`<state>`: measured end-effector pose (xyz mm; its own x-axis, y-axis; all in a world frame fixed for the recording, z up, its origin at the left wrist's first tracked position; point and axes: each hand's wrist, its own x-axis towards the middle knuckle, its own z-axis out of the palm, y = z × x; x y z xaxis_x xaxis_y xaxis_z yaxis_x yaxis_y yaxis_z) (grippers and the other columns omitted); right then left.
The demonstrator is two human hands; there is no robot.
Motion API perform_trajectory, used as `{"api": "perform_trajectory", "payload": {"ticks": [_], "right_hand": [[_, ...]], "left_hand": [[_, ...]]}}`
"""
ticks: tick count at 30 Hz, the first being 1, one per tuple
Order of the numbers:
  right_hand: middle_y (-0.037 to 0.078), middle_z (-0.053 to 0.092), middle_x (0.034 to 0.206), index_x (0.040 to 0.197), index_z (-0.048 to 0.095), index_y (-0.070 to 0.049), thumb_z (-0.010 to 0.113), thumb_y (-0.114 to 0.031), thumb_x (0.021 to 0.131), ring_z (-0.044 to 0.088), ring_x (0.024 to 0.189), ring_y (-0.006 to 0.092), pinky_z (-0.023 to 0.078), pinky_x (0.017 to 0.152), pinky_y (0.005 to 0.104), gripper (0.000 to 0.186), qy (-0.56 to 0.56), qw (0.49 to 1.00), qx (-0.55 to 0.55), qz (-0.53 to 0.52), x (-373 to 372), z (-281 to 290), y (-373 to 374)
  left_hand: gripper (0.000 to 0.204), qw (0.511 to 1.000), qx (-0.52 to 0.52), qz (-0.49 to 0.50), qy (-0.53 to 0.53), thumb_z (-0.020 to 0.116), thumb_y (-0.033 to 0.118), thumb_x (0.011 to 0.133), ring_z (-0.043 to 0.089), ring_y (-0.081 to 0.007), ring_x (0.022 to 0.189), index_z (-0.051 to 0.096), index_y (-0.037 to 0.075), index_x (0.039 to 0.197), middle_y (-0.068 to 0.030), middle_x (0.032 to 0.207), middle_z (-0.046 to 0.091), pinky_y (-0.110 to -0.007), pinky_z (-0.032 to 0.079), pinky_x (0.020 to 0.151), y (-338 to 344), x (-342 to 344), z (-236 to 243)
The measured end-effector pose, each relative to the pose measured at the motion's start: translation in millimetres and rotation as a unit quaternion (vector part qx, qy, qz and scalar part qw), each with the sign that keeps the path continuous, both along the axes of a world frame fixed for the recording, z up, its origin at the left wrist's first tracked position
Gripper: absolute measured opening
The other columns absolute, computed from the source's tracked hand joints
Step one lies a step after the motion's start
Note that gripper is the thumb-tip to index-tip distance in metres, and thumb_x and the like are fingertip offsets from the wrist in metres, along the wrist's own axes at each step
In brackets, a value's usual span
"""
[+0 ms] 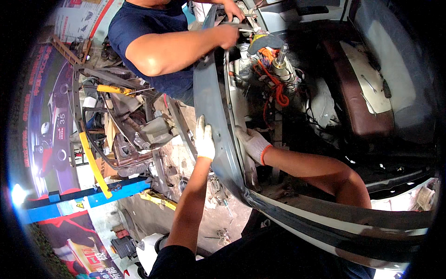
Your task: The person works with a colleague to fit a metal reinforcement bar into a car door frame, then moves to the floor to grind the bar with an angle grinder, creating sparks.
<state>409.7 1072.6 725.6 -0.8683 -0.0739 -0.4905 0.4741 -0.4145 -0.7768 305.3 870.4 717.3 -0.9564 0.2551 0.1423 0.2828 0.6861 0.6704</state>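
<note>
A long grey car body panel [218, 118] curves along a door opening in front of me. My left hand [205, 141], in a white knitted glove, lies against the panel's outer side with its fingers stretched upward. From inside the car, my right hand [254, 144], gloved the same way, grips the inner edge of the same panel. Its fingertips are partly hidden at that edge. Farther along the panel, another person's bare hand [226, 36] is closed on a thin tool, and their other hand [232, 10] is close by.
Orange cables [277, 88] and a metal shaft [281, 56] stand in the stripped interior. A brown seat cushion [346, 83] carries tools on a pale sheet. At left are a heap of scrap parts [134, 125], a blue beam [93, 200] and a yellow bar [95, 165].
</note>
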Motion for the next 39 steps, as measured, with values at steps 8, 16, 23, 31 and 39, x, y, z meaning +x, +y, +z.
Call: {"api": "perform_trajectory", "payload": {"ticks": [8, 16, 23, 31, 39], "right_hand": [[0.020, 0.070, 0.110, 0.122, 0.062, 0.007, 0.050, -0.059, 0.098, 0.064, 0.103, 0.0261, 0.047, 0.095, 0.0363, 0.072, 0.017, 0.998, 0.059, -0.019, -4, -11, -2], [0.021, 0.069, 0.116, 0.126, 0.061, 0.007, 0.049, -0.060, 0.098, 0.065, 0.107, 0.0268, 0.047, 0.097, 0.0350, 0.074, 0.032, 0.996, 0.082, -0.016, 6, 34, 11], [0.012, 0.069, 0.100, 0.115, 0.064, 0.006, 0.052, -0.054, 0.099, 0.061, 0.094, 0.0187, 0.047, 0.090, 0.0327, 0.063, 0.010, 0.998, 0.059, 0.005, 2, 29, 10], [0.020, 0.069, 0.101, 0.114, 0.063, 0.006, 0.051, -0.055, 0.099, 0.063, 0.094, 0.0255, 0.048, 0.089, 0.0370, 0.065, 0.049, 0.994, 0.096, 0.017, 0, 26, 7], [0.026, 0.070, 0.094, 0.105, 0.067, 0.009, 0.053, -0.056, 0.096, 0.069, 0.093, 0.0317, 0.051, 0.083, 0.0399, 0.067, 0.058, 0.986, 0.155, 0.004, -3, 17, 4]], "left_hand": [[0.051, 0.998, 0.049, 0.010, -0.030, 0.046, 0.026, 0.105, 0.040, -0.0290, 0.143, 0.043, 0.003, 0.150, -0.0168, 0.153, 0.045, -0.037, 0.028, 0.119, 1, -2, -2], [0.051, 0.999, 0.033, 0.022, -0.035, 0.045, 0.027, 0.105, 0.038, -0.0304, 0.144, 0.043, 0.003, 0.150, -0.0187, 0.154, 0.042, -0.038, 0.025, 0.121, -3, -1, -4], [0.051, 1.000, 0.004, 0.016, -0.019, 0.044, 0.027, 0.105, 0.037, -0.0313, 0.145, 0.044, 0.002, 0.149, -0.0195, 0.155, 0.041, -0.038, 0.024, 0.121, -4, -2, -4], [0.050, 0.999, 0.010, 0.035, -0.022, 0.045, 0.027, 0.104, 0.039, -0.0315, 0.143, 0.045, 0.002, 0.148, -0.0201, 0.153, 0.044, -0.037, 0.026, 0.120, 3, 1, 3], [0.048, 0.999, 0.040, 0.018, -0.013, 0.046, 0.025, 0.104, 0.040, -0.0318, 0.142, 0.047, 0.002, 0.147, -0.0202, 0.151, 0.045, -0.038, 0.027, 0.120, -1, -3, -4]]}}
